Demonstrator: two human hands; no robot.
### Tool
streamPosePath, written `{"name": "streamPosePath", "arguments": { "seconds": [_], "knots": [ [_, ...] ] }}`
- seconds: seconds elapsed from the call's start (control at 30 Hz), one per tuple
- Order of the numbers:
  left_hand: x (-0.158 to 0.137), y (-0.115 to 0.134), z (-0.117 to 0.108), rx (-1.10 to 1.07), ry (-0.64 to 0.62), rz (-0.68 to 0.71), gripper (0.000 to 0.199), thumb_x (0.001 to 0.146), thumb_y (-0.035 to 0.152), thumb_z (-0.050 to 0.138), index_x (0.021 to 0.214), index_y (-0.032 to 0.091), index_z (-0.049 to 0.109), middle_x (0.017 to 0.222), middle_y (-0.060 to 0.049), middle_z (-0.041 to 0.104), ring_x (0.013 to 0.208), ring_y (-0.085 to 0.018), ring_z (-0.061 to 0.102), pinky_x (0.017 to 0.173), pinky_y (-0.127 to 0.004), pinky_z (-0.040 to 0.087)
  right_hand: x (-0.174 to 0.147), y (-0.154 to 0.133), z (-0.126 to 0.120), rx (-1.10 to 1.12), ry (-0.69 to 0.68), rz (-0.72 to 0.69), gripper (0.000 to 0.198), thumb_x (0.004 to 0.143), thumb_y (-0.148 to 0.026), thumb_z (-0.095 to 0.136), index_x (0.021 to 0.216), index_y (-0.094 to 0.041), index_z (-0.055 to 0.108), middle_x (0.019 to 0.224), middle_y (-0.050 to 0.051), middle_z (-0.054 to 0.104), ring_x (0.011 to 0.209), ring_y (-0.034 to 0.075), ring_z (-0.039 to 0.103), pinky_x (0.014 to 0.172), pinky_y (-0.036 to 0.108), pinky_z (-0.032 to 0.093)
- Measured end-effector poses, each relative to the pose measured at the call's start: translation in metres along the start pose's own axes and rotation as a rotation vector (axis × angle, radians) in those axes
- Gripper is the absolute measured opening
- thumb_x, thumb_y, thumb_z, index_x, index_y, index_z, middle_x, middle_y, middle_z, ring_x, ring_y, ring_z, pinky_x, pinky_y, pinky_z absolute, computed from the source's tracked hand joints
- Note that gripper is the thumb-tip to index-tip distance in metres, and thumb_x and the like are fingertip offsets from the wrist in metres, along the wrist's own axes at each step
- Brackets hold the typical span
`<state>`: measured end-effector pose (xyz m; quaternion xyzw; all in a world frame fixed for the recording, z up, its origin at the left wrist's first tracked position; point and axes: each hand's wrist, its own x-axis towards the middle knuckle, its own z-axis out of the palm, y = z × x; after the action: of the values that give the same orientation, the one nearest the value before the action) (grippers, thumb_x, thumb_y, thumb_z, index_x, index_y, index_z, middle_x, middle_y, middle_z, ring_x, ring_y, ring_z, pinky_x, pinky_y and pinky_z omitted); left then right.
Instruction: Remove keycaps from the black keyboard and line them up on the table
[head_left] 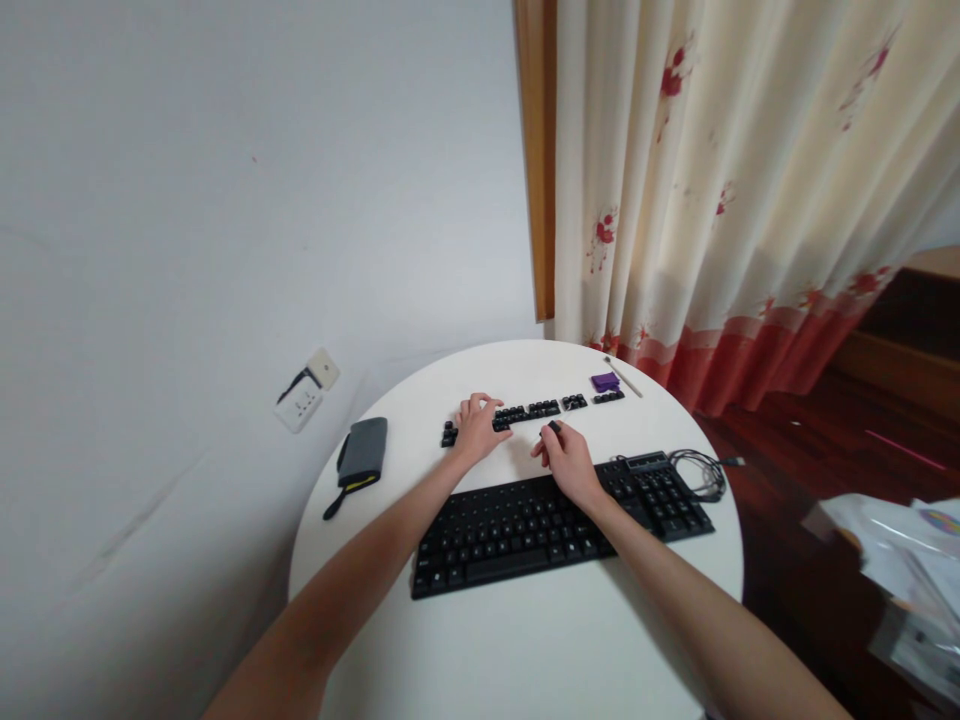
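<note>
A black keyboard (517,535) lies across the white round table, with low, capless positions along its upper rows. Beyond it, loose black keycaps (544,409) are lined up in groups. My left hand (476,428) is over the left end of this line, thumb and index finger apart, and I see nothing held in it. Just above the keyboard's back edge, my right hand (570,460) pinches a small black keycap (554,427) between its fingertips. The right wrist and forearm cover part of the keyboard.
A grey pouch (364,452) lies at the table's left. A folded purple cloth (604,382) and a thin brush (624,377) are at the back right. The coiled cable (701,475) reaches the right edge. A wall socket (299,402) and curtain (720,200) are behind.
</note>
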<state>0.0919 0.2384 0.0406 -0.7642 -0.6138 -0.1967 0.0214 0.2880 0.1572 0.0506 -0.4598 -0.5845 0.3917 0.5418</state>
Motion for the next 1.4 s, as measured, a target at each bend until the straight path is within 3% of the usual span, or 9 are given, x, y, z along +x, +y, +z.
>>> {"name": "streamPosePath", "arguments": {
  "seconds": [0.63, 0.8, 0.93, 1.0, 1.07, 1.13, 1.23, 1.3, 1.4],
  "knots": [
    [-0.005, -0.004, 0.0, 0.016, 0.023, -0.024, 0.057, 0.073, 0.042, 0.08, 0.123, 0.028, 0.058, 0.13, -0.008, 0.047, 0.118, -0.031, 0.043, 0.096, -0.043, 0.037, -0.001, 0.003, 0.002, -0.014, -0.023, -0.016, 0.037, 0.096, -0.045, 0.045, 0.071, -0.019, 0.056, 0.061, 0.002, 0.065, 0.05, 0.013, 0.055, 0.055, 0.025, 0.043],
    [-0.011, -0.01, -0.01, -0.039, 0.06, -0.049, 0.054, 0.074, 0.04, 0.079, 0.123, 0.028, 0.059, 0.131, -0.008, 0.049, 0.119, -0.032, 0.045, 0.096, -0.045, 0.039, -0.001, 0.003, 0.001, -0.017, -0.027, -0.014, 0.038, 0.096, -0.045, 0.045, 0.072, -0.018, 0.057, 0.061, 0.002, 0.065, 0.051, 0.013, 0.055, 0.056, 0.025, 0.044],
    [-0.022, -0.016, -0.031, -0.206, 0.091, -0.017, 0.032, 0.085, 0.03, 0.064, 0.116, 0.023, 0.062, 0.118, -0.008, 0.059, 0.111, -0.026, 0.054, 0.098, -0.042, 0.043, 0.0, 0.001, -0.001, -0.016, -0.017, -0.008, 0.039, 0.096, -0.045, 0.045, 0.071, -0.018, 0.058, 0.061, 0.003, 0.064, 0.05, 0.013, 0.054, 0.055, 0.025, 0.042],
    [-0.034, -0.013, -0.043, -0.314, -0.022, 0.056, 0.026, 0.089, 0.031, 0.058, 0.111, 0.02, 0.064, 0.111, -0.007, 0.064, 0.104, -0.023, 0.06, 0.097, -0.038, 0.046, 0.001, 0.001, -0.002, -0.021, -0.009, -0.016, 0.04, 0.096, -0.046, 0.045, 0.071, -0.018, 0.059, 0.06, 0.003, 0.064, 0.051, 0.013, 0.055, 0.055, 0.025, 0.042],
    [-0.051, -0.005, -0.055, -0.35, -0.203, 0.127, 0.035, 0.089, 0.04, 0.057, 0.117, 0.019, 0.063, 0.119, -0.009, 0.064, 0.11, -0.024, 0.06, 0.101, -0.038, 0.045, 0.001, 0.001, -0.003, -0.039, 0.006, -0.027, 0.042, 0.096, -0.046, 0.045, 0.069, -0.018, 0.06, 0.057, 0.002, 0.061, 0.051, 0.014, 0.055, 0.056, 0.025, 0.043],
    [-0.071, 0.007, -0.063, -0.303, -0.395, 0.202, 0.06, 0.084, 0.052, 0.062, 0.135, 0.021, 0.052, 0.141, -0.012, 0.054, 0.131, -0.029, 0.048, 0.112, -0.043, 0.035, 0.002, 0.001, -0.005, -0.059, 0.027, -0.034, 0.043, 0.096, -0.047, 0.045, 0.068, -0.018, 0.06, 0.055, 0.001, 0.059, 0.051, 0.014, 0.054, 0.056, 0.026, 0.042],
    [-0.097, 0.026, -0.068, -0.233, -0.65, 0.3, 0.102, 0.071, 0.066, 0.068, 0.153, 0.021, 0.027, 0.16, -0.015, 0.027, 0.146, -0.035, 0.026, 0.118, -0.048, 0.025, 0.003, 0.003, -0.007, -0.056, 0.065, -0.039, 0.043, 0.096, -0.048, 0.045, 0.069, -0.018, 0.06, 0.056, 0.002, 0.06, 0.051, 0.014, 0.054, 0.055, 0.026, 0.042],
    [-0.108, 0.036, -0.067, -0.192, -0.737, 0.352, 0.117, 0.067, 0.07, 0.068, 0.157, 0.018, 0.014, 0.163, -0.018, 0.015, 0.149, -0.038, 0.016, 0.119, -0.051, 0.02, 0.004, 0.003, -0.008, -0.046, 0.084, -0.043, 0.043, 0.096, -0.049, 0.045, 0.069, -0.018, 0.059, 0.056, 0.002, 0.06, 0.05, 0.014, 0.053, 0.054, 0.026, 0.042],
    [-0.117, 0.044, -0.061, -0.136, -0.717, 0.403, 0.124, 0.065, 0.07, 0.069, 0.157, 0.017, 0.006, 0.163, -0.021, 0.014, 0.149, -0.041, 0.012, 0.118, -0.054, 0.017, 0.006, 0.005, -0.009, -0.04, 0.102, -0.041, 0.042, 0.095, -0.049, 0.046, 0.07, -0.019, 0.058, 0.057, 0.002, 0.06, 0.051, 0.014, 0.053, 0.054, 0.026, 0.042]
  ]
}}
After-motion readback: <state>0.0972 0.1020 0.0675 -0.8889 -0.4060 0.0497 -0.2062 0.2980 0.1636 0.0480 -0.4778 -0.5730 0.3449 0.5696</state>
